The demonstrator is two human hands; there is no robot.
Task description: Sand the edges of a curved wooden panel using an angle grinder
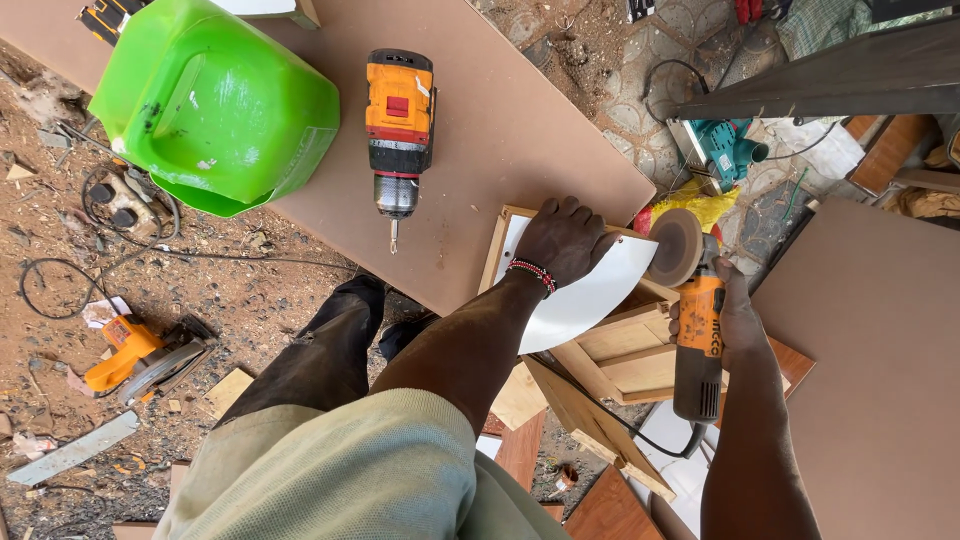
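My left hand (pixel 562 240) presses flat on a white curved panel (pixel 590 295) that lies on a small wooden frame (pixel 625 350) at the edge of a brown board (pixel 520 120). My right hand (pixel 735 315) grips an orange and grey angle grinder (pixel 697 345). Its round sanding disc (pixel 675 247) sits against the curved edge of the white panel. A beaded bracelet circles my left wrist.
An orange cordless drill (pixel 398 130) lies on the brown board beside an overturned green plastic container (pixel 215 105). An orange circular saw (pixel 140 358) and cables lie on the dirt at left. A teal power tool (pixel 725 150) rests at upper right. Another brown board (pixel 870 370) stands right.
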